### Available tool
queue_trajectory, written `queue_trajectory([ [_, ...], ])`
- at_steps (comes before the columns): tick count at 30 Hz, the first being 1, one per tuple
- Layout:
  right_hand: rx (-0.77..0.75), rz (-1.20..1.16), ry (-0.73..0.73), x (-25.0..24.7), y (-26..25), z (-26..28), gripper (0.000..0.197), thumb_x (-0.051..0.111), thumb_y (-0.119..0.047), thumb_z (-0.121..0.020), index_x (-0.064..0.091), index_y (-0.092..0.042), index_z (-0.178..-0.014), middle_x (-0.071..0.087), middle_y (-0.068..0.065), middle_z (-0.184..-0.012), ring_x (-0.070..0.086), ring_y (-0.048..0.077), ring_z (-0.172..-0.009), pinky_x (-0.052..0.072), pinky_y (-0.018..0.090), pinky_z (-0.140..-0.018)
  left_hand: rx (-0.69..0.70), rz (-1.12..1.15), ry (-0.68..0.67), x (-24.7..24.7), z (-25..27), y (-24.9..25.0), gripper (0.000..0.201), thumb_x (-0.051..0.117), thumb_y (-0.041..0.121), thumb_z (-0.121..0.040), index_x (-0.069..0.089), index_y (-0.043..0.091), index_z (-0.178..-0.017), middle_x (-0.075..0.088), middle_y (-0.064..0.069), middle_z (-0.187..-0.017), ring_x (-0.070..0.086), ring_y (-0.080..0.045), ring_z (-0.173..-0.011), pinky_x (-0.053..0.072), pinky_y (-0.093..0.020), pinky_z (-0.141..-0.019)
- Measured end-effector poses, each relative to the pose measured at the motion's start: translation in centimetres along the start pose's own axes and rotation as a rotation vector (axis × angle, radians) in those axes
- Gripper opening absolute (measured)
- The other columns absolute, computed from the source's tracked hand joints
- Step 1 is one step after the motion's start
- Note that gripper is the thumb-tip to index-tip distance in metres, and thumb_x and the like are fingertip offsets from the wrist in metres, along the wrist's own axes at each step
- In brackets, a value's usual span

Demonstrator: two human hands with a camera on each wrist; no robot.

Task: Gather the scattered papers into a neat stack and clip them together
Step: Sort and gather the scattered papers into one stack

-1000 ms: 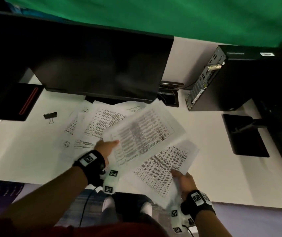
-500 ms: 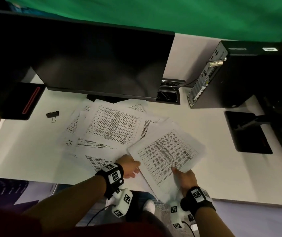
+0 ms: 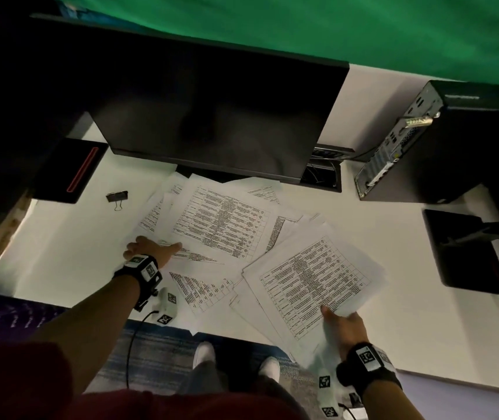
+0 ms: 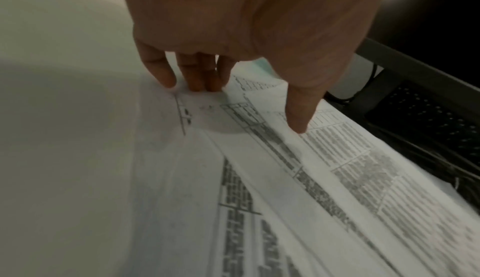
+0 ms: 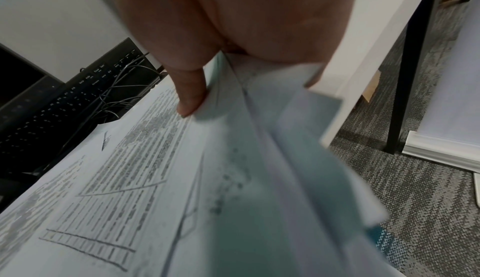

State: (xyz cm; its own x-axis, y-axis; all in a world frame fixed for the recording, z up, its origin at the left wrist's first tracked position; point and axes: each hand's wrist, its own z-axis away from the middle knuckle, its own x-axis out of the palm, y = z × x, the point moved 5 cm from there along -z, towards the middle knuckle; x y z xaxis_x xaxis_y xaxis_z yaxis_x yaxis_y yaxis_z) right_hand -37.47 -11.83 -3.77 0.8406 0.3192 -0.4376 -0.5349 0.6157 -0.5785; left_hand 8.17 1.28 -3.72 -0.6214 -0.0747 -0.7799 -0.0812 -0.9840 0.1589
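Printed sheets lie fanned across the white desk [image 3: 60,244]. My right hand [image 3: 343,324] pinches the near corner of a bunch of papers [image 3: 311,277] at the desk's front edge, thumb on top; the right wrist view shows the held papers [image 5: 182,189] bending under the thumb [image 5: 189,96]. My left hand [image 3: 148,248] reaches onto the left edge of the scattered papers [image 3: 221,225], fingers [image 4: 200,76] straight and touching a sheet [image 4: 259,178]. A black binder clip [image 3: 117,197] lies on the desk, left of the papers, well clear of both hands.
A dark monitor [image 3: 211,116] stands just behind the papers. A black computer case [image 3: 442,147] sits at back right, a monitor base [image 3: 466,253] at right, a black box with a red stripe [image 3: 69,171] at left. A keyboard [image 5: 64,105] lies under the monitor.
My left hand let go of the bunch and moved up and left onto the scattered sheets. The right hand keeps its grip on the bunch, which has settled lower onto the desk.
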Motion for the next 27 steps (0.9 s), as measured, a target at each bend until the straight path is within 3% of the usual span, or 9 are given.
queue_trajectory([
  [3,0.009,0.014,0.014,0.1,0.3,-0.4,0.058,0.066,-0.033,-0.093,0.048,0.001,-0.137,0.056,0.020,-0.138,0.056,0.040,-0.122,0.045,0.040,-0.099,-0.003,0.053,-0.053,0.7,0.1,1.2,0.118,0.067,0.074,-0.065,0.016,0.009,-0.150,0.024,-0.021,-0.151,0.032,-0.041,-0.135,0.033,-0.052,-0.109],
  [6,0.014,0.047,0.033,0.3,0.4,-0.5,0.058,0.068,-0.039,-0.090,0.054,-0.001,-0.132,0.062,0.018,-0.131,0.061,0.035,-0.106,0.045,0.033,-0.090,-0.033,0.175,-0.023,0.7,0.7,2.2,0.119,0.071,0.066,-0.069,0.006,0.008,-0.151,0.020,-0.022,-0.153,0.029,-0.042,-0.138,0.031,-0.055,-0.111],
  [9,0.022,0.070,0.041,0.5,0.8,-0.9,0.064,0.068,-0.047,-0.086,0.054,-0.005,-0.132,0.064,0.014,-0.130,0.062,0.033,-0.106,0.047,0.036,-0.094,-0.041,0.189,-0.007,0.4,1.3,3.1,0.115,0.067,0.063,-0.075,0.004,0.004,-0.152,0.022,-0.021,-0.155,0.028,-0.040,-0.140,0.029,-0.051,-0.113],
  [13,0.063,0.099,0.061,0.5,1.5,-1.2,0.072,0.068,-0.055,-0.080,0.052,-0.010,-0.133,0.063,0.012,-0.130,0.062,0.035,-0.110,0.050,0.042,-0.097,0.024,0.271,-0.063,0.4,1.6,4.6,0.090,0.066,0.046,-0.085,0.019,0.002,-0.147,0.038,-0.018,-0.149,0.044,-0.039,-0.130,0.039,-0.046,-0.106],
  [17,0.088,0.125,0.058,0.3,1.3,-1.0,0.076,0.068,-0.056,-0.081,0.047,-0.007,-0.135,0.060,0.014,-0.132,0.059,0.036,-0.113,0.050,0.045,-0.097,0.128,0.205,-0.049,0.3,3.4,5.8,0.057,0.055,0.028,-0.096,0.036,0.001,-0.143,0.041,-0.016,-0.148,0.044,-0.035,-0.131,0.037,-0.038,-0.105],
  [22,0.100,0.123,0.049,0.1,1.4,-1.0,0.072,0.067,-0.055,-0.083,0.048,-0.007,-0.133,0.061,0.015,-0.128,0.060,0.035,-0.108,0.051,0.045,-0.095,0.473,0.102,0.220,-4.0,5.9,6.4,0.042,0.048,0.016,-0.098,0.047,0.010,-0.139,0.055,-0.018,-0.137,0.052,-0.037,-0.124,0.042,-0.042,-0.105],
  [25,0.099,0.131,0.042,0.3,1.9,-1.7,0.081,0.068,-0.062,-0.077,0.047,-0.009,-0.135,0.061,0.014,-0.129,0.061,0.036,-0.109,0.052,0.048,-0.094,0.752,-0.090,0.358,-8.6,8.1,6.7,0.037,0.050,0.011,-0.095,0.056,0.014,-0.131,0.065,-0.017,-0.120,0.061,-0.037,-0.106,0.050,-0.046,-0.092],
  [27,0.108,0.119,0.042,0.2,2.0,-1.9,0.083,0.069,-0.060,-0.078,0.044,-0.008,-0.138,0.059,0.014,-0.133,0.059,0.035,-0.110,0.052,0.046,-0.095,0.920,-0.126,0.369,-12.1,10.0,7.2,0.030,0.055,0.006,-0.092,0.064,0.013,-0.120,0.070,-0.017,-0.108,0.064,-0.037,-0.095,0.051,-0.042,-0.081],
])
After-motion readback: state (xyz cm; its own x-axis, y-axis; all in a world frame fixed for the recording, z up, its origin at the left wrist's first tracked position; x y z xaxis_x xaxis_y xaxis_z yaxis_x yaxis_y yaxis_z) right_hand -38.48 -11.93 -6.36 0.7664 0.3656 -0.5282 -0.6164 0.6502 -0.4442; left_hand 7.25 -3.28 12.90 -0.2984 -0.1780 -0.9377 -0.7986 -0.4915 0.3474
